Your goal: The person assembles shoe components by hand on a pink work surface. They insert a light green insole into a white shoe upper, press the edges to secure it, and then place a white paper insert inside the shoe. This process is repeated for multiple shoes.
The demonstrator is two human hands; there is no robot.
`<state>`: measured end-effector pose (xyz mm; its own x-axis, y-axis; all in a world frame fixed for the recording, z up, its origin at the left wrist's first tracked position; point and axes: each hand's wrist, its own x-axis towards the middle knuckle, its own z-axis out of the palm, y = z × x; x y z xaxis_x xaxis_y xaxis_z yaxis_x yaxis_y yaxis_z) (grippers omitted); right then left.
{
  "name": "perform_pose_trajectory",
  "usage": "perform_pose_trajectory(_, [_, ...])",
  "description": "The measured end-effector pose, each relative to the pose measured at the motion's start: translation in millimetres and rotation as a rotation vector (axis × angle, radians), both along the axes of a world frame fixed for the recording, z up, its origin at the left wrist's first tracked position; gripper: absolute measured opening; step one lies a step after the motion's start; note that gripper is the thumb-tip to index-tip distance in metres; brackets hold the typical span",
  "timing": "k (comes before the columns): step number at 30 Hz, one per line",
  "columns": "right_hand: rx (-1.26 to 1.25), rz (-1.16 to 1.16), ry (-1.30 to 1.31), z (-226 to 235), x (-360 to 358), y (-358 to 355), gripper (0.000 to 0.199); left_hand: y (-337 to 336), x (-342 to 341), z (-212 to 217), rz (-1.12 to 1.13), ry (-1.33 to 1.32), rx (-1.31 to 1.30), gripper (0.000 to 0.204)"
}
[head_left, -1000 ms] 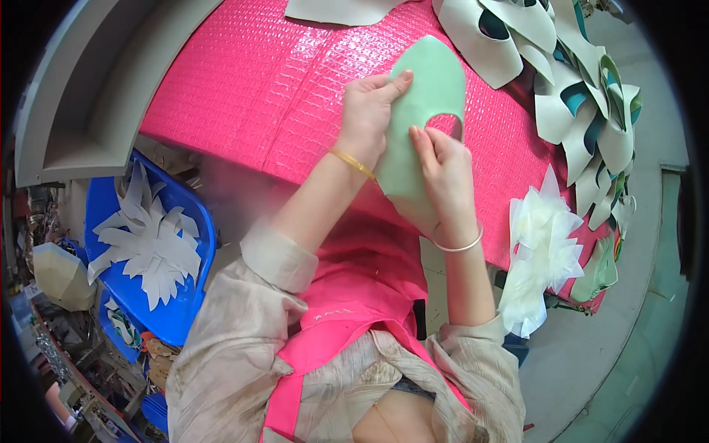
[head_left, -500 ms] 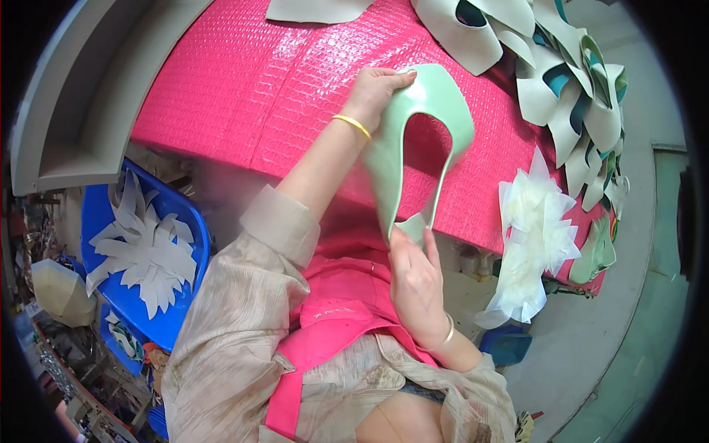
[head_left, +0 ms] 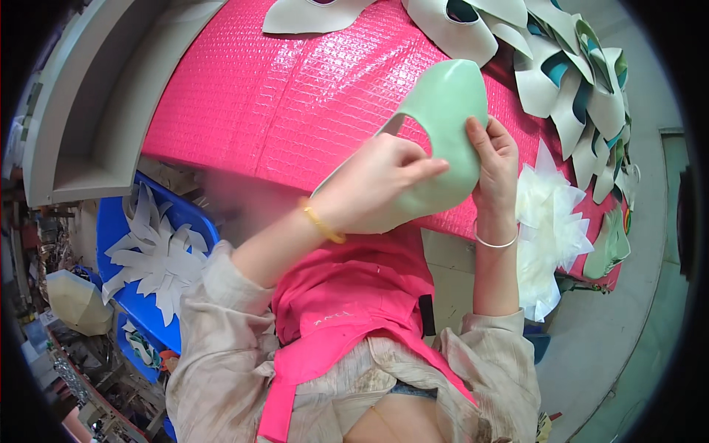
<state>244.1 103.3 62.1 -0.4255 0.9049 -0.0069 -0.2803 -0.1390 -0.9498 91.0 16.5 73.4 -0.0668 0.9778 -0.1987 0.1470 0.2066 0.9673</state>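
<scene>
A glossy mint-green shoe upper point(head_left: 452, 96) with a large oval opening is held over the near edge of a pink-covered table. My left hand point(head_left: 380, 181) lies across its lower left part, closed on it with the thumb stretched over the green face; the other fingertips are hidden. At the right rim, my right hand point(head_left: 493, 159) pinches the upper between thumb and fingers. The upper's broad end points up and away from me.
Several pale shoe uppers point(head_left: 546, 63) overlap along the table's far right. White translucent sheets point(head_left: 550, 229) lie at the right edge, with another green upper point(head_left: 609, 247) beyond. A blue bin point(head_left: 151, 284) holds white cut pieces. A grey shelf box point(head_left: 96, 159) stands at left.
My right hand has gone from the upper's lower end to its right rim. My left hand has come down from the top onto its left part. The upper has turned.
</scene>
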Motion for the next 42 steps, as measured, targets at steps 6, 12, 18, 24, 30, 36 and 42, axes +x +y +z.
perform_pose_trajectory(6, [0.269, -0.051, -0.181, 19.1, -4.6, 6.1, 0.019, -2.4, 19.2, -12.3, 0.084, -0.256, 0.115, 0.029])
perform_pose_trajectory(12, [0.302, 0.05, -0.297, 20.3, -4.7, 11.0, 0.017, -45.8, 13.1, -28.0, 0.075, -0.015, -0.006, 0.022])
perform_pose_trajectory(18, [0.304, 0.156, -0.356, 20.3, -7.1, 14.6, 0.017, -107.5, 20.1, -39.4, 0.127, -0.372, -0.126, 0.022])
perform_pose_trajectory(24, [0.146, 0.149, -0.368, 32.8, -14.9, 28.8, 0.021, -114.6, 21.7, -42.9, -0.183, -0.411, 0.084, 0.023])
perform_pose_trajectory(30, [0.455, 0.315, -0.443, 40.9, 5.3, -50.6, 0.031, -57.2, 37.9, -59.5, 0.219, -0.801, 0.355, 0.03])
perform_pose_trajectory(36, [1.395, 0.612, -1.236, 26.3, 29.0, -6.4, 0.032, -63.7, -12.7, -79.3, 0.767, -0.232, 0.375, 0.022])
perform_pose_trajectory(42, [1.521, 0.585, -1.365, -22.7, 29.3, -28.4, 0.044, -40.7, 2.9, -68.5, -0.152, 0.784, 0.547, 0.036])
